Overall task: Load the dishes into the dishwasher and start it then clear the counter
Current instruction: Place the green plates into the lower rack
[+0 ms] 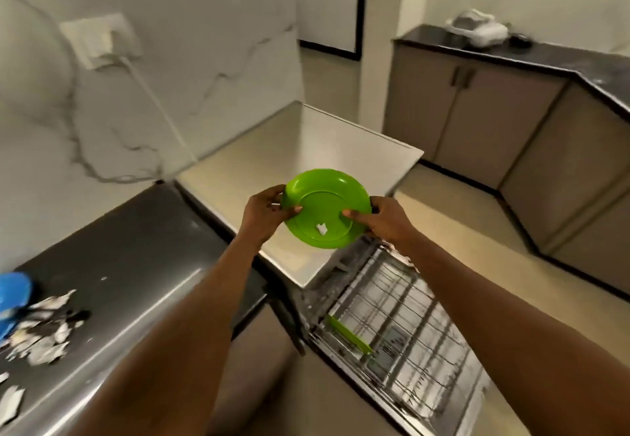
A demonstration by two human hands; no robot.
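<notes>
Fingers: left hand, right hand both pinching green plate rim, opposite sides.
Rack: below plate, right-hand side.

The left hand and right hand grip a plate in open air over the near corner of the white top, which lies bare. Below and to the right the rack stands out over the floor, open from above. Its wire rows are free except where a racked plate stands on edge at the near left. On the left, the counter is bare at its far end, with scraps and a blue thing crowding the near end. A cable hangs down the wall behind.
</notes>
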